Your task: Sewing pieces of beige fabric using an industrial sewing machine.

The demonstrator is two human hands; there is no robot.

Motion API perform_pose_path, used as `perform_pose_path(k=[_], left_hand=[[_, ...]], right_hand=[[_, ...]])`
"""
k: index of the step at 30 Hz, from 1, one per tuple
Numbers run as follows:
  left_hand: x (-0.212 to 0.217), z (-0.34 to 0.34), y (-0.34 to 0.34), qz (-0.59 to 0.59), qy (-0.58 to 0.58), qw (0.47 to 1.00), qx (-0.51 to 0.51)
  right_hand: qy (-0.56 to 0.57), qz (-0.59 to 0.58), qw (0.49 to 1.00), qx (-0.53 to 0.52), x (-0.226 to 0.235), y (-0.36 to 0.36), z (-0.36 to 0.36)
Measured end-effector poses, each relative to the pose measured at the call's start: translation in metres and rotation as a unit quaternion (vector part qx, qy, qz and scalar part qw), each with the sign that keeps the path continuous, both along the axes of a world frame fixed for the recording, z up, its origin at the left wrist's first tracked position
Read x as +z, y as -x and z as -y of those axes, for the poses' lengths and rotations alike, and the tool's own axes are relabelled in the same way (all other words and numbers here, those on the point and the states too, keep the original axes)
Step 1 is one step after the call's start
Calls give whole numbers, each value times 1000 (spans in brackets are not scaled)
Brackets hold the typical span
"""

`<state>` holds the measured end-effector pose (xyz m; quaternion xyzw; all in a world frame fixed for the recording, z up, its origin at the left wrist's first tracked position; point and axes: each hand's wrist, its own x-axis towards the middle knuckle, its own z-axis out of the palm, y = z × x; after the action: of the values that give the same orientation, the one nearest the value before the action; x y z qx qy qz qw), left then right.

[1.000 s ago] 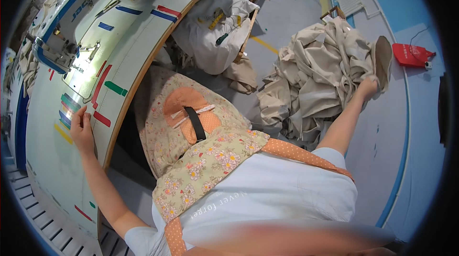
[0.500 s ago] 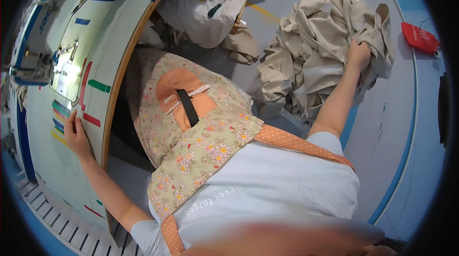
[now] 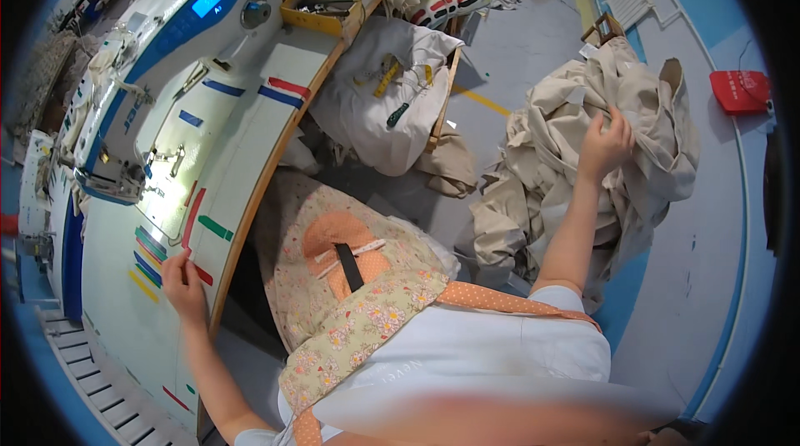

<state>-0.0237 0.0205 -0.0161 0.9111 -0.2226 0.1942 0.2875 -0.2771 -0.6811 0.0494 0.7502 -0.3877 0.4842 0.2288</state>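
Note:
My right hand (image 3: 605, 144) reaches out to the right and grips a fold of the beige cloth pile (image 3: 575, 154) heaped on the floor. My left hand (image 3: 183, 282) rests flat on the white sewing table (image 3: 250, 138), fingers spread, beside the coloured tape marks near the table's wooden edge. The white and blue sewing machine (image 3: 158, 54) stands at the far left of the table. A floral apron (image 3: 333, 279) covers my lap.
A white cloth bag (image 3: 392, 104) with yellow and green marks hangs off a wooden stand behind the table. A yellow tray (image 3: 321, 9) of small parts sits at the table's far end. A red object (image 3: 740, 89) lies on the blue floor at right.
My right hand has moved from the pile's far right edge toward its middle and taken a fold. The view has swung up, showing the sewing machine. My left hand stays on the table.

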Motion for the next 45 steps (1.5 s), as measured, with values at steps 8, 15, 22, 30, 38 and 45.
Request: perform_pose_path(k=[8, 15, 22, 30, 38, 45], left_hand=[[25, 133, -32, -52, -15, 989, -140], [28, 257, -114, -56, 2, 962, -266], [16, 317, -156, -14, 24, 961, -274], [12, 311, -161, -61, 42, 951, -299], [11, 309, -162, -88, 50, 944, -314], [13, 310, -162, -103, 63, 945, -305]], right_hand=[[-174, 20, 964, 200, -36, -141, -29], [-322, 112, 824, 454, -32, -307, -33], [-264, 1, 846, 463, 21, -478, -13], [-285, -290, 857, 316, 17, -628, 4], [-329, -421, 812, 236, 4, -700, -10], [-358, -406, 819, 190, -15, -720, -16]])
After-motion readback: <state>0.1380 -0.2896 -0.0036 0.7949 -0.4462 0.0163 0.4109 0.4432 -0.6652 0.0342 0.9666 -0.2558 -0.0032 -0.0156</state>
